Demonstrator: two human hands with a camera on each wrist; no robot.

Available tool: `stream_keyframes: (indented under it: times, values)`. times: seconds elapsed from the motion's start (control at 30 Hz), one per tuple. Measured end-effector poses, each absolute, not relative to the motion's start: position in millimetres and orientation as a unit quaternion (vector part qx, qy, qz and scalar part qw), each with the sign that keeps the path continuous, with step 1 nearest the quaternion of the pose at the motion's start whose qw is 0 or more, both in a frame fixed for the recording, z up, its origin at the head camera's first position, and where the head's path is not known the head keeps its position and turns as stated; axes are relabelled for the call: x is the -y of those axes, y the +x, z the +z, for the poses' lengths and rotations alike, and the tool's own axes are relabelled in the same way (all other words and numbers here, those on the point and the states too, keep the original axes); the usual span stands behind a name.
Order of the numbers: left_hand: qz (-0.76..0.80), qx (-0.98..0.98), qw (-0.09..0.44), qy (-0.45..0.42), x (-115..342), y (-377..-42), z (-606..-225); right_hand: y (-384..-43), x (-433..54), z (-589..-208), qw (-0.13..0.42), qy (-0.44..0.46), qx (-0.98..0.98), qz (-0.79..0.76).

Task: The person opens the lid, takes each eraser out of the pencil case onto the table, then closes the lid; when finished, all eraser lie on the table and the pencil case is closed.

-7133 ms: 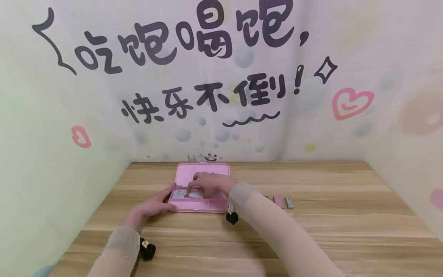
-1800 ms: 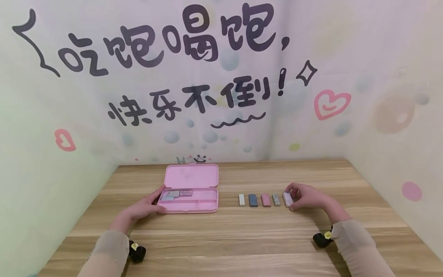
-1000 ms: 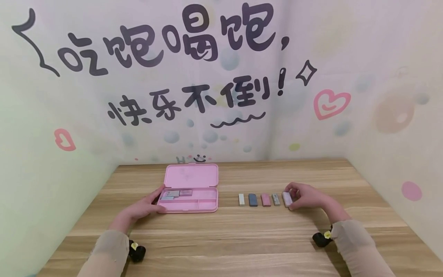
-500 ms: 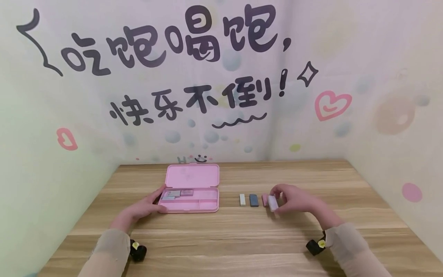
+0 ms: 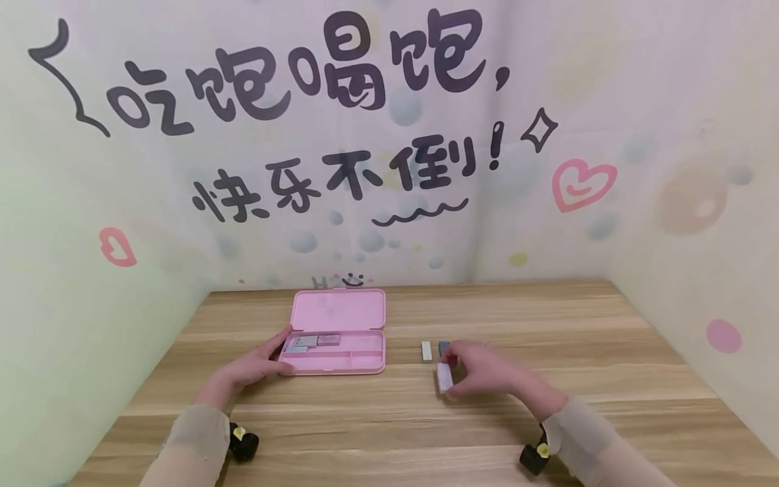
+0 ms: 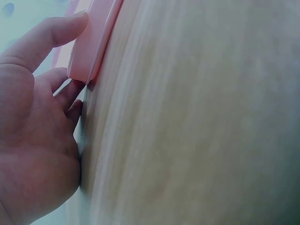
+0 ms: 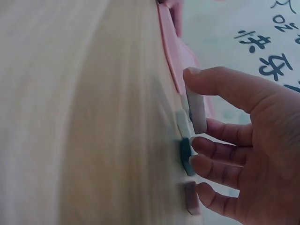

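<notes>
My right hand [image 5: 489, 370] pinches a pale lilac eraser [image 5: 444, 378] between thumb and fingers, in front of a row of erasers. In the right wrist view this eraser [image 7: 197, 113] stands on end between thumb and index finger, while the other fingers hang close to a blue eraser [image 7: 185, 154] and a pink eraser [image 7: 191, 198]. My left hand [image 5: 251, 366] rests at the left end of an open pink pencil case [image 5: 339, 310], thumb at the front corner and index finger along the side. Several erasers, one of them pinkish [image 5: 329, 339], lie in its back compartment.
A white eraser [image 5: 426, 352] lies at the row's left end; my right hand covers most of the others. The wooden table [image 5: 365, 433] meets a printed cloth backdrop [image 5: 426, 250] behind. Black wrist cameras hang under both sleeves.
Earlier the right hand was inside the case, then at the row's right end. It has since lifted the lilac eraser and carried it left and nearer. The left hand stays on the case.
</notes>
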State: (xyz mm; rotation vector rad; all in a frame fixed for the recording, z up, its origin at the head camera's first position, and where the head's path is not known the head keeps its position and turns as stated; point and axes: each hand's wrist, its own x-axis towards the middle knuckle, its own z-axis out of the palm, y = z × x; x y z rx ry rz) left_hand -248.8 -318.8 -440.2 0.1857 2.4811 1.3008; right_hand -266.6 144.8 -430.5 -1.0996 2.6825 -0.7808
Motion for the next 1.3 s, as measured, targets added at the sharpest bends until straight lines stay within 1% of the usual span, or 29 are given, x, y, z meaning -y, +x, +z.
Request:
stream_keyframes:
  times: [0.2,0.5,0.9,1.1,1.23,1.3]
  values:
    - [0.470,-0.864,0.171,0.062,317,-248,-439,-259,-131,-438,0.078,-0.344,-0.896,-0.270]
    - [0.474,-0.861,0.173,0.062,316,-249,-438,-259,-120,-437,0.060,-0.342,-0.905,-0.246]
    - [0.474,-0.862,0.167,0.068,316,-250,-439,-259,-119,-436,0.094,-0.345,-0.896,-0.262]
    - [0.472,-0.862,0.169,0.071,317,-251,-441,-263,-119,-424,0.092,-0.348,-0.902,-0.238]
    - [0.472,-0.862,0.172,0.067,318,-252,-441,-275,-113,-405,0.086,-0.364,-0.898,-0.230]
    - [0.470,-0.863,0.172,0.065,319,-252,-442,-283,-106,-396,0.094,-0.380,-0.890,-0.235]
